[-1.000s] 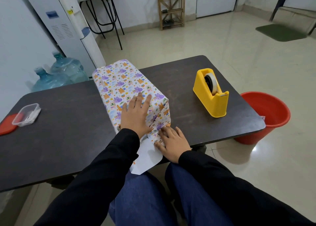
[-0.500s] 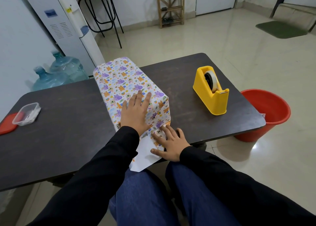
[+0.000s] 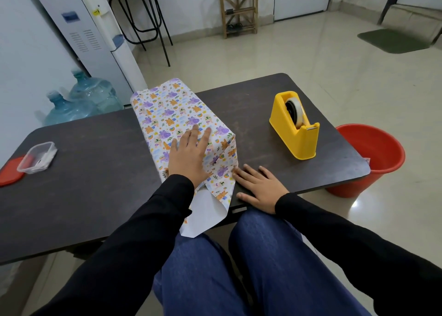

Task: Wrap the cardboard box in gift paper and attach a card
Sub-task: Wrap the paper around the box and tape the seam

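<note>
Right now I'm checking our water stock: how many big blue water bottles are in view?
2. The left bottle stands just behind the table; the right bottle stands beside it, next to the white dispenser. More may be hidden behind the table.

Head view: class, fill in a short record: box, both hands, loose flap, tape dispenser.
Box: in patterned paper, on the table
Left hand: flat on the box's top, near end
Right hand: flat on the table, fingertips by the box's near right corner
Flap: loose, white underside showing, overhanging the table's near edge
Tape dispenser: yellow, right of the box, untouched
</note>
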